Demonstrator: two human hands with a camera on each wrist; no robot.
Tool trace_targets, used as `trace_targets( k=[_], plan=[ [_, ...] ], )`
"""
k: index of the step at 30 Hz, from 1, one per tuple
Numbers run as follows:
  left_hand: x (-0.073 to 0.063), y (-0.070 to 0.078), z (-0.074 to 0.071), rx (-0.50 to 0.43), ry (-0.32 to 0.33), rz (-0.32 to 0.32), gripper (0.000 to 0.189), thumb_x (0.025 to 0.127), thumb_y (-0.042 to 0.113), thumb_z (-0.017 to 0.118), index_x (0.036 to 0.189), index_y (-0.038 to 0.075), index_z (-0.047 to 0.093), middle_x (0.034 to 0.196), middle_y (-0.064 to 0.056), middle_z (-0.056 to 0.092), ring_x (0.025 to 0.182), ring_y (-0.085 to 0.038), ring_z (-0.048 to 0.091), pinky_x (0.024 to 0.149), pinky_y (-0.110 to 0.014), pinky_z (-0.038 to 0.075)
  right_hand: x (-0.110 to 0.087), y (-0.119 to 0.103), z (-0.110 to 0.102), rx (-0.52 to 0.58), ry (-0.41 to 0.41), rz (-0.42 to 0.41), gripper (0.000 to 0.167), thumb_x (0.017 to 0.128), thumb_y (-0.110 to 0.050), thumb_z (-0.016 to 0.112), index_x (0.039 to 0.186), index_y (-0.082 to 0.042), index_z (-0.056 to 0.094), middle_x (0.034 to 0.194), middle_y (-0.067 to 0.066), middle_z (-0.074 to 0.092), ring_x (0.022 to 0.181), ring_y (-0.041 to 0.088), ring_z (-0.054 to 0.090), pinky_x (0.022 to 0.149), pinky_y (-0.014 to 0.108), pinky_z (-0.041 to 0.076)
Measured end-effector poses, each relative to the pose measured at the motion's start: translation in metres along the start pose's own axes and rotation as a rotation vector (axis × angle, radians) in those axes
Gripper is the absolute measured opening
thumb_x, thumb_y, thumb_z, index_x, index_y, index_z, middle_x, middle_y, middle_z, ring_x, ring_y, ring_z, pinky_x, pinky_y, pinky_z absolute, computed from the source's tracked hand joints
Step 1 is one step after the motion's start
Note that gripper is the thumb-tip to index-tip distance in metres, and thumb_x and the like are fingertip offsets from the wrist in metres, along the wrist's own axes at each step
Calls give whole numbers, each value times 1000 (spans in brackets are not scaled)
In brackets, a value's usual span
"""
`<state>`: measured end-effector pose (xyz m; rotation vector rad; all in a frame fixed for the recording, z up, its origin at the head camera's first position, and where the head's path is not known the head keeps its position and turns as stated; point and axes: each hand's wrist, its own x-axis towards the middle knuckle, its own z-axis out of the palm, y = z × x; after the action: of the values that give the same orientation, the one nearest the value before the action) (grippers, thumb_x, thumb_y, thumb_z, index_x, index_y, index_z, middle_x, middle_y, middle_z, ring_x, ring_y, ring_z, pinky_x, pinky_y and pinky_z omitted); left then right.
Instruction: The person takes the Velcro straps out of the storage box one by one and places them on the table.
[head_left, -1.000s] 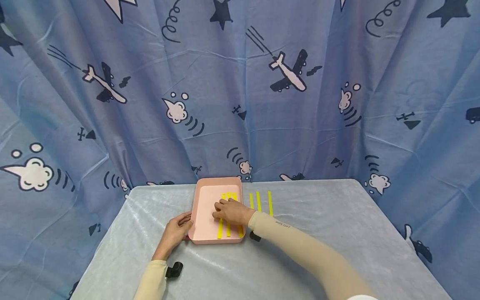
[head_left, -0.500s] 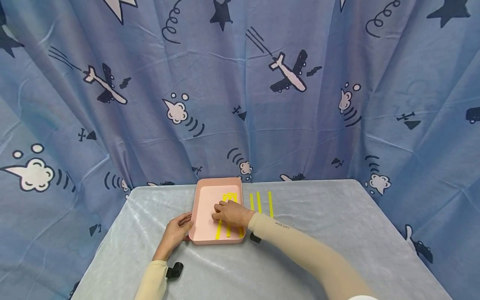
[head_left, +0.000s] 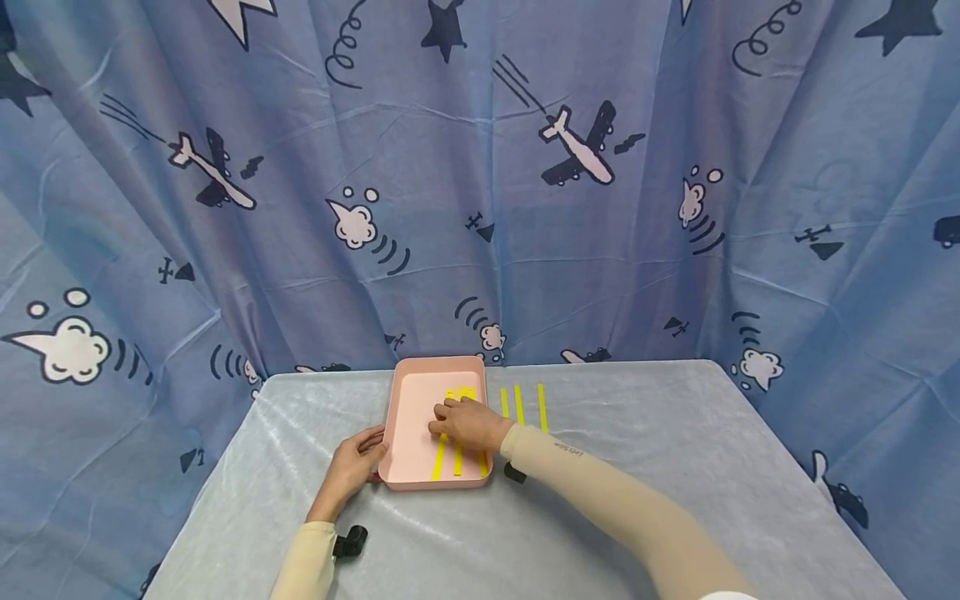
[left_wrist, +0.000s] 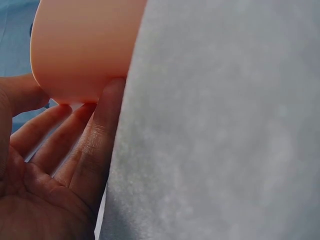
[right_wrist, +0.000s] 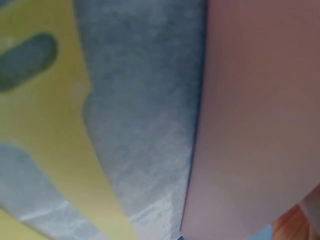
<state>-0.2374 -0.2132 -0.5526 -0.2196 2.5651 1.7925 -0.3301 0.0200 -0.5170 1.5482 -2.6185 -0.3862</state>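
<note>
A pale pink rectangular tray lies near the far side of the table. At its near left corner my left hand grips it, thumb at the rim and fingertips against the outer wall. My right hand reaches over the right wall into the tray, fingers bent down. It pinches a slim yellow strip, whose near end sticks out below the fingers; the fingertips are hidden. Several similar yellow strips lie beneath and beside that hand.
Three more yellow strips lie on the grey cloth to the tray's right. One yellow piece in the right wrist view has an oval hole. A blue patterned curtain hangs behind the table.
The strip under my right hand has tilted slightly, its near end swinging a little left. My left hand keeps its place on the tray.
</note>
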Motion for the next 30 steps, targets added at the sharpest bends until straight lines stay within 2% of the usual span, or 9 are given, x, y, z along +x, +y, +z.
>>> trace_targets(
  k=[8, 13, 21, 25, 30],
  plan=[
    [1, 2, 0, -9, 8, 7, 44, 96, 15, 62, 139, 9, 55, 133, -21, 61, 103, -24, 67, 58, -34, 59, 1, 1, 0, -31, 39, -20, 15, 103, -26, 50, 111, -29, 62, 106, -3, 56, 96, 14, 51, 77, 24, 50],
    [1, 1, 1, -14, 8, 6, 44, 96, 15, 62, 139, 9, 56, 132, -21, 62, 102, -24, 68, 57, -34, 59, 0, -1, -1, -24, 30, -25, 16, 104, -29, 46, 112, -28, 60, 107, -2, 56, 97, 15, 51, 82, 25, 52],
    [-1, 1, 1, -12, 9, -7, 44, 96, 14, 62, 139, 9, 56, 132, -21, 62, 103, -24, 67, 58, -34, 59, 2, 5, 5, -56, 35, -14, 22, 102, -19, 53, 121, -30, 59, 113, -3, 57, 102, 14, 54, 92, 25, 53],
    [-1, 1, 1, -8, 8, -10, 44, 96, 15, 61, 139, 10, 56, 133, -21, 61, 103, -23, 67, 58, -33, 59, 3, 7, 6, -23, 48, -11, 19, 102, -20, 53, 117, -29, 61, 110, -2, 57, 100, 14, 53, 90, 24, 53],
    [0, 1, 1, -6, 8, -15, 44, 96, 16, 62, 139, 11, 56, 133, -19, 62, 101, -22, 67, 58, -33, 58, 5, 7, 5, -12, 85, -49, 14, 101, -23, 54, 111, -27, 63, 105, -2, 58, 96, 14, 53, 86, 23, 52]
  ],
)
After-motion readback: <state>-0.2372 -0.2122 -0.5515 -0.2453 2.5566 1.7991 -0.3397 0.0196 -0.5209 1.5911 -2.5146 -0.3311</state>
